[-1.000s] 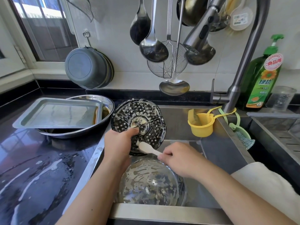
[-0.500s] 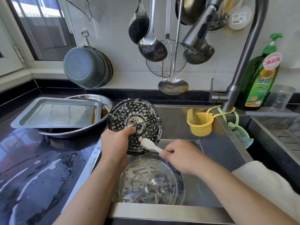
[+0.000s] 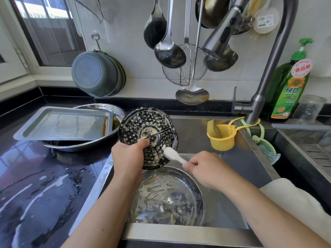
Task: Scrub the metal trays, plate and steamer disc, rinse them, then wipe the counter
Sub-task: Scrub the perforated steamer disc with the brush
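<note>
My left hand [image 3: 129, 158] grips the perforated steamer disc [image 3: 146, 126] by its lower left edge, thumb on its face, and holds it upright over the sink; suds cover it. My right hand [image 3: 206, 167] pinches the handle of a small white brush [image 3: 172, 155] whose head touches the disc's lower right. Below both hands a round metal plate [image 3: 168, 197] lies in the sink with foam on it. A rectangular metal tray [image 3: 62, 123] rests on a round metal basin [image 3: 118, 111] on the counter to the left.
The black counter [image 3: 35, 185] at the left is wet with soapy streaks. A tap [image 3: 265, 83], yellow cup [image 3: 221, 136] and green soap bottle [image 3: 290, 90] stand at the right. Ladles and a strainer [image 3: 184, 72] hang above. A white cloth [image 3: 293, 199] lies on the sink's right edge.
The brush head has slid from the disc's middle bottom out towards its lower right edge. My left hand keeps hold of the disc, which has barely shifted.
</note>
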